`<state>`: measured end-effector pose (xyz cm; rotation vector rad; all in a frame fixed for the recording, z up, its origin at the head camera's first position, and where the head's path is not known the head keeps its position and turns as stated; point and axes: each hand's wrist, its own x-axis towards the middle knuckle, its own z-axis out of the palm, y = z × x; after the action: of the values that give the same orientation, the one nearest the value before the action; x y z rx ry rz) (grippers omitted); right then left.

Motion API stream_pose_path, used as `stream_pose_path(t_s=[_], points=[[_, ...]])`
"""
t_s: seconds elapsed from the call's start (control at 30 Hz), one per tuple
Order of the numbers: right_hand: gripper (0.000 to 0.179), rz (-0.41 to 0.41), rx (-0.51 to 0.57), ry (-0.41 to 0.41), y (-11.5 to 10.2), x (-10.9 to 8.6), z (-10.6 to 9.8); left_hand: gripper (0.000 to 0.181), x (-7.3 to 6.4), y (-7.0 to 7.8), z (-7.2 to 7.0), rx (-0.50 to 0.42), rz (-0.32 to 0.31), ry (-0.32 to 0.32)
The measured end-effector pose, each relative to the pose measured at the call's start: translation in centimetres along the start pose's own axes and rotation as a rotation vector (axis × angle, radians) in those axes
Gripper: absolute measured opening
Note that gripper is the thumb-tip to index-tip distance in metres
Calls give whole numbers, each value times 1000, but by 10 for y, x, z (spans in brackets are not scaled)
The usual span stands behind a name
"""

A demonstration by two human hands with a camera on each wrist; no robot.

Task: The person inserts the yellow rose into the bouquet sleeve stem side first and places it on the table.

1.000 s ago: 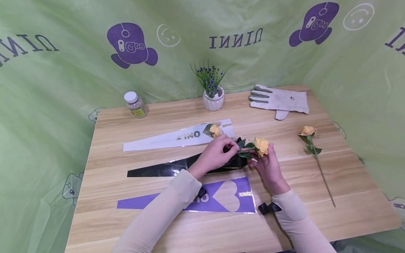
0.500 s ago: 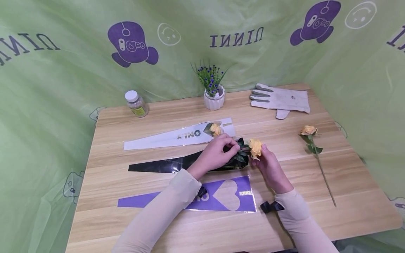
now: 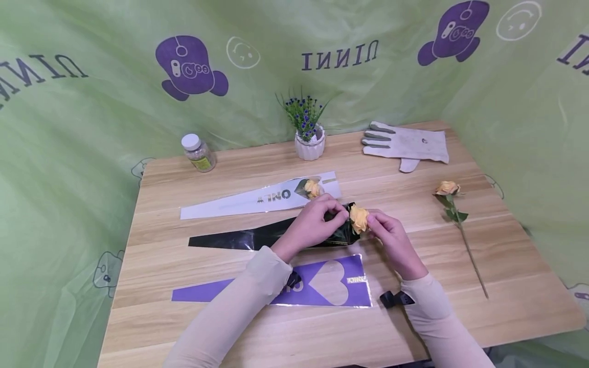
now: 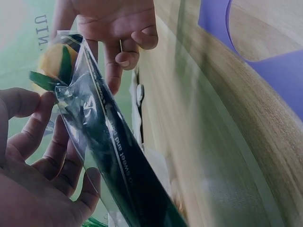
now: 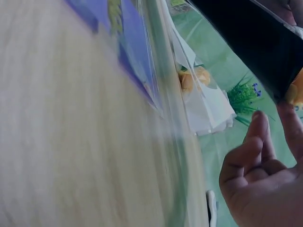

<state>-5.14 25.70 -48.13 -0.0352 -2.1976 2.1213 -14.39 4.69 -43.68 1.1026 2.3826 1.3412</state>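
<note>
My left hand (image 3: 315, 223) pinches the open end of a black, clear-fronted flower sleeve (image 3: 232, 240), which tapers off to the left. A yellow rose (image 3: 359, 219) has its stem inside this sleeve; its bloom sits right at the mouth. Thumb and fingers of my right hand (image 3: 394, 246) hold the bloom from the right. In the left wrist view, a green leaf (image 4: 65, 64) sticks out beside the bloom at the sleeve's mouth. The right wrist view has my right index finger (image 5: 289, 124) at the sleeve's corner, close under the petals.
Behind lies a white sleeve (image 3: 225, 205) with a yellow rose in it; in front, a purple sleeve (image 3: 200, 292) with a heart window. Another rose (image 3: 465, 237) lies at the right. A jar (image 3: 199, 153), potted plant (image 3: 310, 145) and glove (image 3: 409, 143) line the back.
My right hand has moved left, sliding the rose deeper into the black sleeve. Its leaves, outside before, are now mostly inside. My left hand has stayed at the sleeve's mouth.
</note>
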Motion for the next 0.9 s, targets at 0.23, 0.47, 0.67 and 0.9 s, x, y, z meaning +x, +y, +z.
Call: stream_pose_path(t_s=[0.23, 0.47, 0.67, 0.9], points=[[24, -13, -117, 158, -2, 1, 6, 16, 1, 1, 1, -7, 4, 2], [13, -204, -205, 181, -28, -7, 17, 17, 1, 0, 2, -4, -3, 19], [27, -266, -300, 76, -23, -7, 16, 17, 1, 0, 2, 5, 19, 38], [36, -278, -286, 17, -13, -5, 15, 17, 1, 2, 0, 7, 21, 48]])
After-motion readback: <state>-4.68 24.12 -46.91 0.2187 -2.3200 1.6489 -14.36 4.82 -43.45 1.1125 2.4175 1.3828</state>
